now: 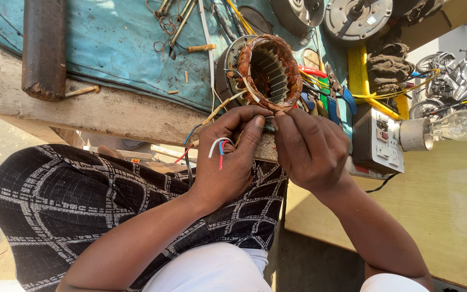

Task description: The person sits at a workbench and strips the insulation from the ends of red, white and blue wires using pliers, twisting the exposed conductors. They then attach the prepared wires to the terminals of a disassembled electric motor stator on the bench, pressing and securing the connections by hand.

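Note:
A motor stator [263,70] with copper windings stands tilted at the edge of a wooden bench [109,111]. Thin wires lead from it down toward me. My left hand [228,154] holds white, blue and red wires [220,147] across its palm and pinches a wire end just below the stator. My right hand [309,148] meets it from the right, fingertips pinched on the same wire end [268,120].
A blue cloth [114,43] covers the bench, strewn with small tools and bits of wire. A dark wooden handle [43,48] lies at left. Motor housings [355,19] sit at the top. A socket board [377,141] with a light bulb [458,125] is at right. My patterned trousers [82,200] are below.

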Motion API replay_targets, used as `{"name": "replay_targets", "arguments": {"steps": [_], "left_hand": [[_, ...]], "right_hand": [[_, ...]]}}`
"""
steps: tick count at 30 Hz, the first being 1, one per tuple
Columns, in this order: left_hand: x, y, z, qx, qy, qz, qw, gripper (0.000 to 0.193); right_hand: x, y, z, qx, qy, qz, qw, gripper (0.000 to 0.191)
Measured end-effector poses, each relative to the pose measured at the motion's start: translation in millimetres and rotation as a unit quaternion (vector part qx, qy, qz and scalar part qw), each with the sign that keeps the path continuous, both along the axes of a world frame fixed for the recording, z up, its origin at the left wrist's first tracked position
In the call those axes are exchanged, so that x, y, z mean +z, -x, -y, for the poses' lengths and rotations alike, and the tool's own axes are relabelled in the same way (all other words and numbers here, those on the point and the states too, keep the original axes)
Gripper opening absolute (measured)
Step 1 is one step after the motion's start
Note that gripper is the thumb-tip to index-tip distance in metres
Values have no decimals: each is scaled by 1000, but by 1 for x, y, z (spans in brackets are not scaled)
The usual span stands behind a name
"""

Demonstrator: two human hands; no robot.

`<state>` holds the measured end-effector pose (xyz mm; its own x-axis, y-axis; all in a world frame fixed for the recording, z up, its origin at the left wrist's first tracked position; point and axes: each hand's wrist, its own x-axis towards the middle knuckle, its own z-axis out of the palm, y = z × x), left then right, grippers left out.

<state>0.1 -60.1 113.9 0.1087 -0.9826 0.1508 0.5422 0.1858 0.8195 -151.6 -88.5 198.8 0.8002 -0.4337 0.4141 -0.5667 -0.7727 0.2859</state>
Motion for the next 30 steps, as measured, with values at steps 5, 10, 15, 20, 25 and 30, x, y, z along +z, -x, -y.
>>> {"name": "replay_targets", "arguments": {"steps": [5, 10, 15, 20, 25, 30], "left_hand": [[-1, -1, 0, -5, -10, 10, 1000, 18], [-1, 0, 0, -21, -12, -38, 999, 18], [0, 0, -1, -10, -16, -12, 1000, 18], [1, -1, -1, -9, -15, 1, 1000, 19], [0, -1, -1, -10, -14, -1, 1000, 19], [0, -1, -1, -8, -14, -1, 1000, 19]], "right_hand": [[-2, 0, -9, -197, -462, 338, 796, 23], [2, 0, -13, -191, -490, 373, 765, 25], [1, -2, -7, -8, 14, 21, 1000, 25], [-1, -3, -3, -6, -10, 40, 999, 16], [-6, -4, -11, -186, -466, 384, 775, 13], [-6, -5, -15, -175, -438, 404, 784, 15]]}}
